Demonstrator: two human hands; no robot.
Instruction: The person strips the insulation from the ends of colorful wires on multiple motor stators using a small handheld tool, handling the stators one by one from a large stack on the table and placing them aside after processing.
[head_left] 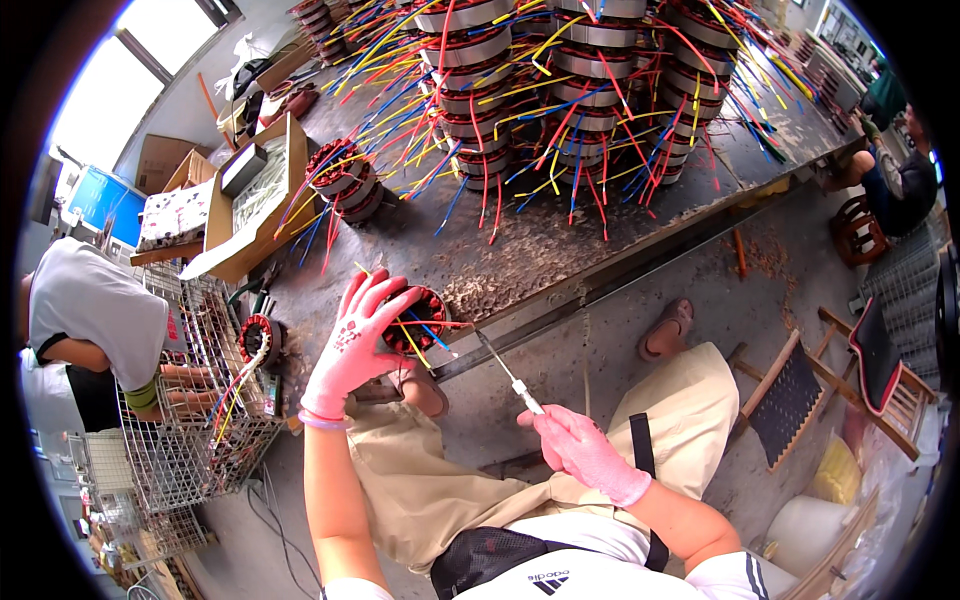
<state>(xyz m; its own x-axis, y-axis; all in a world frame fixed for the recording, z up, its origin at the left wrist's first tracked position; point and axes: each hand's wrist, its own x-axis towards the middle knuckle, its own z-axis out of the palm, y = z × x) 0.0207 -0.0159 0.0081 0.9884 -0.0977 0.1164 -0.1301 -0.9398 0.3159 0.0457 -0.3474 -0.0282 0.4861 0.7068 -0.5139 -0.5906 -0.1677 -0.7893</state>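
My left hand, in a pink glove, grips a motor stator at the near edge of the workbench. Its fingers lie over the stator's rim, with the thumb toward me. Red, blue and yellow wires stick out of the stator on my side. My right hand, also gloved in pink, is closed round the white handle of a slim tool with a thin metal shaft. The shaft points up and left, its tip close to the end of a red wire. Whether tip and wire touch I cannot tell.
Tall stacks of wired stators fill the bench's far side. A shorter stack stands beside a cardboard box. At left, a person bends over a wire cage cart. Wooden stools and a white bucket are at right.
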